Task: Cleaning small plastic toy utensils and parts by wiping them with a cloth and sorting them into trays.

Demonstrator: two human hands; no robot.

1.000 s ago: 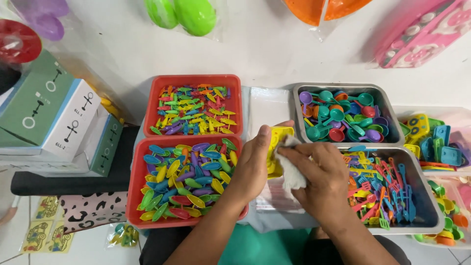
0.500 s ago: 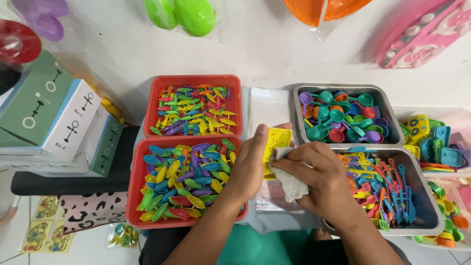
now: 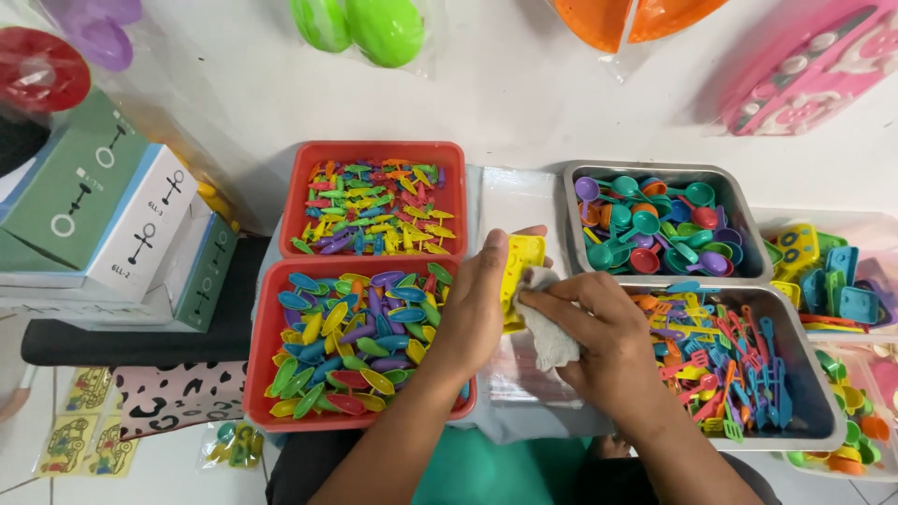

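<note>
Left hand (image 3: 477, 299) grasping yellow plastic piece (image 3: 520, 266), right hand (image 3: 599, 341) pinching white cloth (image 3: 547, 332), green-and-white boxes (image 3: 103, 220) far left

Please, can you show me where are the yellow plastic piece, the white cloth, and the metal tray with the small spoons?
yellow plastic piece (image 3: 524, 254): head view, on its upper part above the left hand.
white cloth (image 3: 550, 339): head view, on its middle, below the right fingers.
metal tray of spoons (image 3: 739, 208): head view, on its right rim.

Toy-packing wkshop, sorted trays (image 3: 449, 159) of plastic bits
</note>
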